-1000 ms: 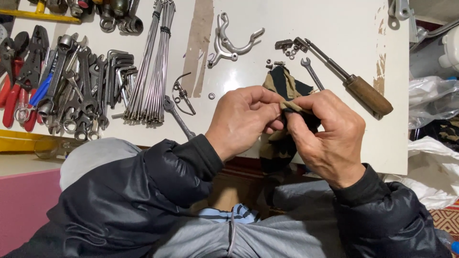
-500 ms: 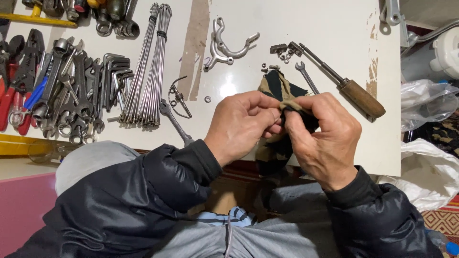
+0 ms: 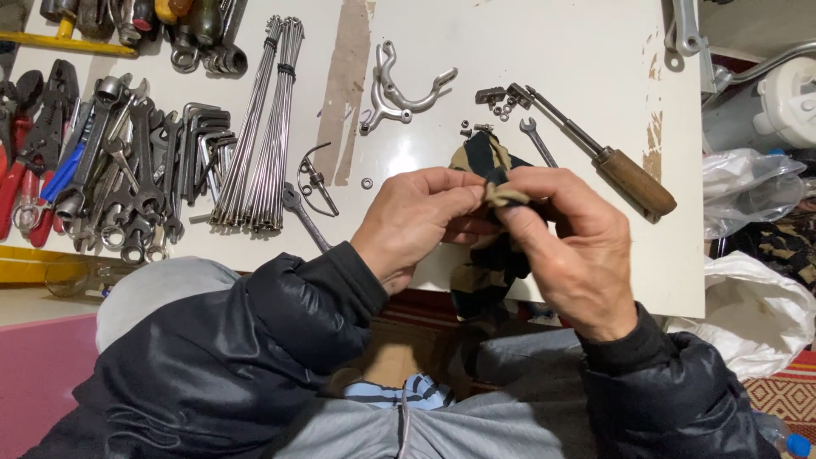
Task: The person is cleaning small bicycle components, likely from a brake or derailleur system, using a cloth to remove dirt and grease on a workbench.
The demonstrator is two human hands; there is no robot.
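Above the table (image 3: pixel 527 51), both my hands' fingers (image 3: pixel 472 197) pinch the dark rag (image 3: pixel 486 157), which hangs lengthwise between them, equally near each.

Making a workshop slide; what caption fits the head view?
Both hands, left hand and right hand, pinch a dark cloth above a white table.

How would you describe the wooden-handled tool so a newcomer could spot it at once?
Start at the white table and go to its right side, just beyond the right hand. The wooden-handled tool lies there slanted, its thin metal shaft pointing up-left toward small nuts. Among these tools, only it has a fat brown wooden grip.
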